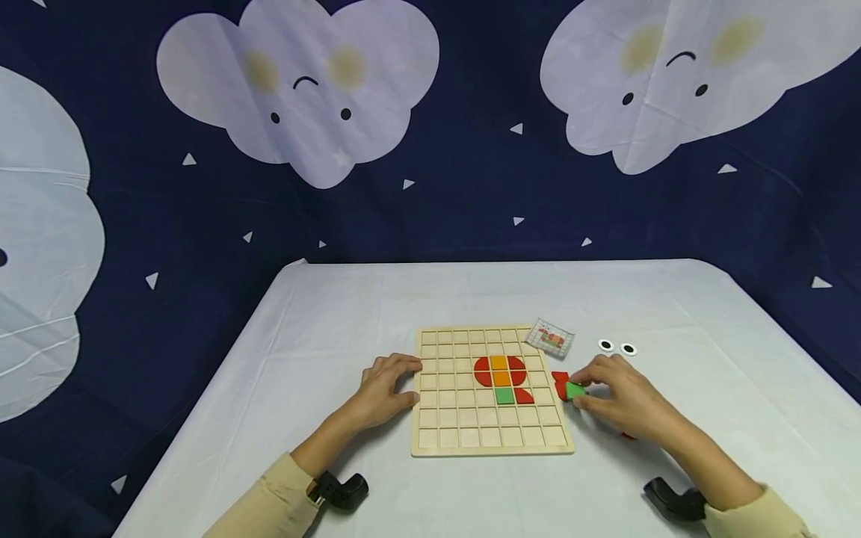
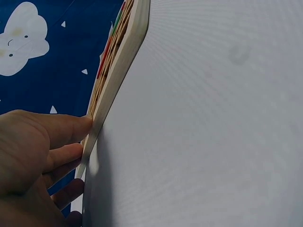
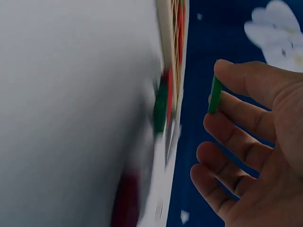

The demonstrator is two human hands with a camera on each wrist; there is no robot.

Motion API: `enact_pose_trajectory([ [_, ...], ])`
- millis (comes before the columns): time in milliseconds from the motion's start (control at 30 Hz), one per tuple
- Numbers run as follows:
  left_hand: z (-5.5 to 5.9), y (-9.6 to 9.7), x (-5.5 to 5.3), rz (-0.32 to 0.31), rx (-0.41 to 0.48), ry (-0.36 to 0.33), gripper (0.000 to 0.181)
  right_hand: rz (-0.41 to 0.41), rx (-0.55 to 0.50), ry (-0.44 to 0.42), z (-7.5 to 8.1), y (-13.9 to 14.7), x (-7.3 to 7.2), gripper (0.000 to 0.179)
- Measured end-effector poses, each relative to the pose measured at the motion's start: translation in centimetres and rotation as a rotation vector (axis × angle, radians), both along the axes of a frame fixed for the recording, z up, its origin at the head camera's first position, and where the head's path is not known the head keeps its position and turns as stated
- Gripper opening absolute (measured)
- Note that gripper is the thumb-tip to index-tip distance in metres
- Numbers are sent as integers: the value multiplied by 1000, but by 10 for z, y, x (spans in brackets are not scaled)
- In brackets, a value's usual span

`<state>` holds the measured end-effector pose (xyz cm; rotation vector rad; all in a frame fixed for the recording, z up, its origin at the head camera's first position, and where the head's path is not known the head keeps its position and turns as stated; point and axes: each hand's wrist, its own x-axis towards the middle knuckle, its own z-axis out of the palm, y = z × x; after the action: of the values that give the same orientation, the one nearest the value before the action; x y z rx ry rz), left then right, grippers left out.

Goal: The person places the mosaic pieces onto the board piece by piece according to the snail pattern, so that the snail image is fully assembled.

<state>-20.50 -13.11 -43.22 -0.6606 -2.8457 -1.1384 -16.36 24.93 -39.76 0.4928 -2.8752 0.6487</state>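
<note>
A wooden grid board (image 1: 447, 418) lies on the table, with red rounded pieces, orange squares (image 1: 500, 371) and a green square (image 1: 504, 396) set in its cells. Against the board's left edge rest the thumb and fingertips of my left hand (image 1: 383, 392), fairly straight. My right hand (image 1: 622, 392) pinches a green tile (image 3: 215, 94) between thumb and fingers, just off the board's right side. Below that tile lie red pieces (image 1: 560, 381), partly hidden. The right wrist view also shows a blurred green piece (image 3: 161, 109) near the board's edge.
A small picture card (image 1: 550, 338) overlaps the board's top right corner. Two eye-patterned discs (image 1: 606, 345) lie beyond my right hand. Another red piece (image 1: 628, 436) shows partly under the right wrist. A dark cloud-print cloth (image 1: 471, 209) hangs behind the white table (image 1: 350, 299).
</note>
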Motion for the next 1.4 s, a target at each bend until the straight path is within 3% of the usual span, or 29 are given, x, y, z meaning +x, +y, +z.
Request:
enact_pose_trajectory([
  [200, 0, 0, 0, 9, 9, -14, 43, 123, -18, 28, 1, -44, -13, 20],
  [533, 2, 1, 1, 13, -1, -14, 44, 221, -10, 21, -7, -89, -29, 19],
  [967, 2, 1, 1, 7, 6, -28, 44, 267, 58, -28, -11, -109, -37, 17],
  [1400, 1, 0, 0, 5, -2, -18, 44, 293, 120, 23, -13, -110, -36, 22],
])
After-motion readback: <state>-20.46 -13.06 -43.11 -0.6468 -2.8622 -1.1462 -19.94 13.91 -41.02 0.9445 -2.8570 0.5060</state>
